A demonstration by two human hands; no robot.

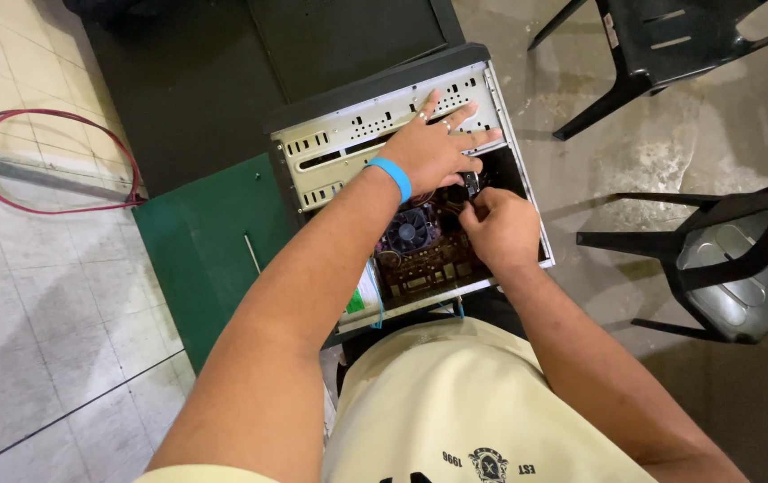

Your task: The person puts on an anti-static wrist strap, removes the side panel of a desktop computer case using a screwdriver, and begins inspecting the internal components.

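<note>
The person is working inside the open computer case [491,98] on the floor, the left hand [433,148] lying flat with fingers spread on its metal drive bay [348,139] while the right hand [498,228] is pinching a small dark part [470,185] beside the cooler fan [408,231], which seems to call for careful, steady seating.

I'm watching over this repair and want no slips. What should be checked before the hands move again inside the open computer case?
1. Left hand braced flat on the drive bay frame: ok.
2. Right hand has firm hold of the small dark part: cannot tell, fingers hide it.
3. Cooling fan clear of both hands: ok.
4. Computer case lying steady on the floor: ok.
5. Power disconnected: cannot tell.
</note>
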